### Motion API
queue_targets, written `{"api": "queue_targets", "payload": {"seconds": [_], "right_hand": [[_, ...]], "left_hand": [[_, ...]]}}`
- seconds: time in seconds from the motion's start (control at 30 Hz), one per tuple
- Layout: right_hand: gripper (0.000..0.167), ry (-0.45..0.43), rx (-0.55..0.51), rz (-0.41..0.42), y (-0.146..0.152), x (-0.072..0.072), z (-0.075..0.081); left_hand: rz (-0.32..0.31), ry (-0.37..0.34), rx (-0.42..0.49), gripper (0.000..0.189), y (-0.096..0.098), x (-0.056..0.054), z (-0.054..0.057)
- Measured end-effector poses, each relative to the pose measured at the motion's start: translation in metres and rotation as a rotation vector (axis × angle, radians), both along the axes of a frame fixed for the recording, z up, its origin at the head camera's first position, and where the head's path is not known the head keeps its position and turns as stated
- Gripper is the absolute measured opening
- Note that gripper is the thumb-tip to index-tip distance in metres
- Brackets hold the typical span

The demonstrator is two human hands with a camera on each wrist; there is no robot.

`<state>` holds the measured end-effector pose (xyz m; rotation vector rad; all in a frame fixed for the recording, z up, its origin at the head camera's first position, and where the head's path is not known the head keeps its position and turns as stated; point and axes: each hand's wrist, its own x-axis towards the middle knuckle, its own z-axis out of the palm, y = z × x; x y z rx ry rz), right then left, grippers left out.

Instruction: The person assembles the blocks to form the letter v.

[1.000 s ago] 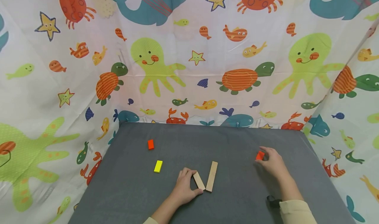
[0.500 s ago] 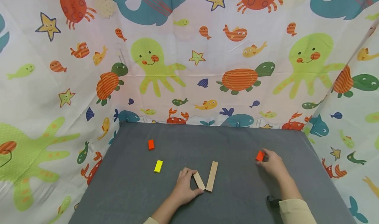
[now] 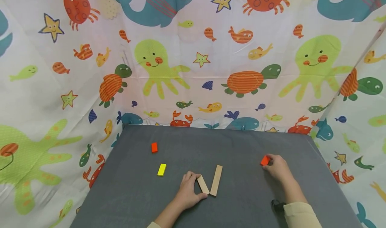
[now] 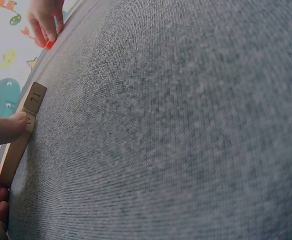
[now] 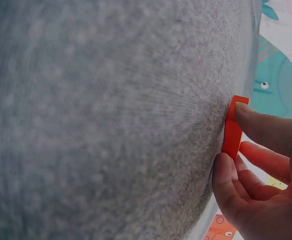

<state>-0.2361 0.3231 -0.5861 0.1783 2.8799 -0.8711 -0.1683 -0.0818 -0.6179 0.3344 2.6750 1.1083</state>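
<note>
My left hand (image 3: 189, 190) holds a short wooden block (image 3: 203, 185) by its two ends, thumb at the near one and fingers at the far one. Just right of it lies a second wooden block (image 3: 216, 180), the two forming a narrow V on the cloth. The left wrist view shows printed numbers on the end of the second wooden block (image 4: 35, 97) and on the held one, partly under the thumb. Over at the right, my right hand (image 3: 279, 169) pinches an orange-red block (image 3: 265, 160) between thumb and fingers, low at the cloth. That orange-red block (image 5: 233, 134) appears close up in the right wrist view.
A yellow block (image 3: 161, 170) and another orange-red block (image 3: 154, 147) lie on the left part of the dark grey cloth (image 3: 235, 208). Curtains (image 3: 181, 63) printed with sea animals enclose the back and sides. A black strap-like object (image 3: 278, 206) sits by the right sleeve.
The right hand's fingers have come down and nearer around the orange-red block, which has turned slightly. The left hand and the wooden blocks have stayed put.
</note>
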Motion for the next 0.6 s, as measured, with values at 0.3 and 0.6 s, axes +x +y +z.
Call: {"api": "queue_targets", "payload": {"seconds": [0.3, 0.6], "right_hand": [[0.060, 0.033, 0.000, -0.018, 0.0001, 0.0037, -0.0005], [0.061, 0.055, -0.026, -0.032, -0.0017, 0.0076, 0.0025]], "left_hand": [[0.001, 0.007, 0.007, 0.075, -0.0001, 0.0003, 0.0007], [-0.001, 0.000, 0.008, 0.075, 0.0004, -0.0001, 0.0014]]}}
